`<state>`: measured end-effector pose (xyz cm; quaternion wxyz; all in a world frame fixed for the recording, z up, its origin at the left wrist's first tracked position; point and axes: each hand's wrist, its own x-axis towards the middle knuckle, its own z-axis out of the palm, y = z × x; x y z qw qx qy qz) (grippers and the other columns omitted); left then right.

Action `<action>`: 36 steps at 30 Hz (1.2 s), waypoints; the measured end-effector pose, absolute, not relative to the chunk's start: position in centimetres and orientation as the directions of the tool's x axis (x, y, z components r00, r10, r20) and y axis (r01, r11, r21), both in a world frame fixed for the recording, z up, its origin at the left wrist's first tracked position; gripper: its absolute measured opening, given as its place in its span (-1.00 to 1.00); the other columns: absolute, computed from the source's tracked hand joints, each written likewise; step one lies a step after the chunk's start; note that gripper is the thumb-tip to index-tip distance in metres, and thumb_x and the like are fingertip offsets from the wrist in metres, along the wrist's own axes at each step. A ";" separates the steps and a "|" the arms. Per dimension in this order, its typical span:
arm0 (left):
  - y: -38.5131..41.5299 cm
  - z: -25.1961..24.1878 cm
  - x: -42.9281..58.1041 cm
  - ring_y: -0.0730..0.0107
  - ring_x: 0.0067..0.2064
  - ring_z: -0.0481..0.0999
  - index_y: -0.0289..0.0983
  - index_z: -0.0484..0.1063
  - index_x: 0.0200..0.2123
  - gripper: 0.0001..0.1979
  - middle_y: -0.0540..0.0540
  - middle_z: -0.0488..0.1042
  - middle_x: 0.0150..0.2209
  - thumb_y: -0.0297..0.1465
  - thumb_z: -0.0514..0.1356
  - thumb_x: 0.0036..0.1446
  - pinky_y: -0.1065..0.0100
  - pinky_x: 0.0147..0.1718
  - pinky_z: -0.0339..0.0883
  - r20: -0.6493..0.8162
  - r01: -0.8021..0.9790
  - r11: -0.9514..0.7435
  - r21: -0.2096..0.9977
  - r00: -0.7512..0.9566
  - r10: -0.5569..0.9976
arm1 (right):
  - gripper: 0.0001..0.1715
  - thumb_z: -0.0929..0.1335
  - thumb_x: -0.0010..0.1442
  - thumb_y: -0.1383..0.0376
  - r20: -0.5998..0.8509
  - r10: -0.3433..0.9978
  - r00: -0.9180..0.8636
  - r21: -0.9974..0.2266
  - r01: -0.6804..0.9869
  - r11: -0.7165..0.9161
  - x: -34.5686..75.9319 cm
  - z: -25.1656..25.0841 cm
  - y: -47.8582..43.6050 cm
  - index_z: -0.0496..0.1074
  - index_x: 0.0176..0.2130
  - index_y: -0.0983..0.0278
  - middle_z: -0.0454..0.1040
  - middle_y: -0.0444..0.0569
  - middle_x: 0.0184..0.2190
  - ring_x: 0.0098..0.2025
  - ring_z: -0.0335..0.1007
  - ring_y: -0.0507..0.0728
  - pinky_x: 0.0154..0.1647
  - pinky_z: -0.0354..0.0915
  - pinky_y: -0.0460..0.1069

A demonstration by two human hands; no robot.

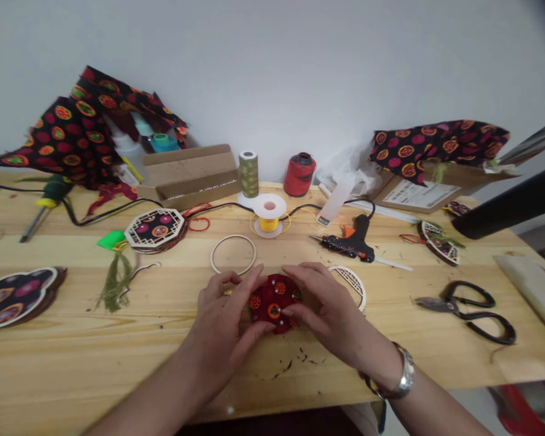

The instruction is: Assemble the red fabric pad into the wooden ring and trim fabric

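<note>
A round dark red fabric piece (pixel 272 303) with orange medallions and small beads lies at the middle of the wooden table (pixel 272 357). My left hand (pixel 222 309) grips its left side, and my right hand (pixel 322 300) presses its right side with the fingertips. Just above my left hand lies a thin white ring (pixel 233 254). A white fretwork hoop piece (pixel 353 286) sits partly under my right hand. A metal bangle (pixel 402 375) circles my right wrist.
Behind my hands stand a hot glue gun (pixel 347 240), a yellow thread spool (pixel 269 215), and a stack of octagonal ornaments (pixel 155 229). Black-handled scissors (pixel 463 312) lie at right. A green tassel (pixel 115 281) and a fabric ornament (pixel 16 297) lie at left.
</note>
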<state>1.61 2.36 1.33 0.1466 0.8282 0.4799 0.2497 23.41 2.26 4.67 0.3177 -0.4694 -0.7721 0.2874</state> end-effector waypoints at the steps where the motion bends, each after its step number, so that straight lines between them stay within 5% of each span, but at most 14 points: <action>1: 2.4 1.4 1.6 0.03 0.07 0.25 -0.11 -0.04 0.32 -0.26 -0.09 0.51 0.05 -0.25 0.23 0.17 -0.02 0.05 0.20 0.279 0.719 -0.491 0.493 0.404 0.871 | -0.43 0.41 0.18 0.43 0.247 0.909 -0.335 -0.741 0.540 0.400 23.5 4.6 2.3 0.28 0.15 0.23 0.44 0.03 -0.02 0.05 0.28 0.17 0.09 0.31 0.12; 12: 2.3 2.0 2.2 0.03 0.10 0.23 -0.14 -0.03 0.31 -0.25 -0.14 0.46 0.07 -0.33 0.25 0.13 -0.02 0.05 0.21 0.280 0.735 -0.509 0.448 0.425 0.861 | -0.22 0.44 0.12 0.46 0.095 0.888 -0.450 -0.715 0.590 0.376 23.3 5.1 2.3 0.19 0.25 0.16 0.42 -0.06 0.08 0.19 0.07 0.21 0.27 0.12 0.17; 19: 2.4 1.9 2.2 0.02 0.08 0.24 -0.18 0.01 0.29 -0.30 -0.18 0.46 0.00 -0.37 0.22 0.13 0.00 0.00 0.25 0.274 0.761 -0.508 0.404 0.429 0.861 | -0.27 0.43 0.15 0.42 0.021 0.892 -0.451 -0.702 0.629 0.335 23.5 5.2 2.2 0.19 0.24 0.17 0.41 -0.05 0.10 0.23 0.02 0.24 0.28 0.10 0.20; 28: 2.2 2.1 2.1 -0.01 0.14 0.24 -0.15 0.00 0.31 -0.32 -0.19 0.44 0.06 -0.31 0.20 0.18 -0.06 0.05 0.25 0.259 0.739 -0.500 0.452 0.427 0.866 | -0.29 0.43 0.16 0.39 0.115 0.883 -0.455 -0.703 0.591 0.396 23.5 5.2 2.4 0.19 0.24 0.17 0.40 0.00 0.11 0.24 0.05 0.27 0.23 0.18 0.25; 32: 2.1 3.8 1.2 0.08 0.21 0.21 -0.12 0.07 0.28 -0.46 -0.13 0.33 0.21 -0.33 0.10 0.27 0.01 0.13 0.22 0.375 0.685 -0.568 0.457 0.430 0.821 | -0.52 0.35 0.28 0.33 0.357 0.870 -0.340 -0.658 0.570 0.492 24.5 5.9 1.7 0.27 0.17 0.17 0.42 0.01 0.08 0.15 0.21 0.18 0.20 0.22 0.20; 36: 1.0 4.6 -0.2 0.13 0.26 0.18 -0.14 0.11 0.27 -0.48 -0.10 0.25 0.27 -0.45 0.07 0.27 0.07 0.18 0.17 0.426 0.684 -0.626 0.375 0.473 0.771 | -0.62 0.26 0.34 0.36 0.350 0.860 -0.373 -0.554 0.657 0.510 25.4 6.2 -0.9 0.31 0.14 0.23 0.40 0.02 0.08 0.17 0.20 0.16 0.22 0.19 0.15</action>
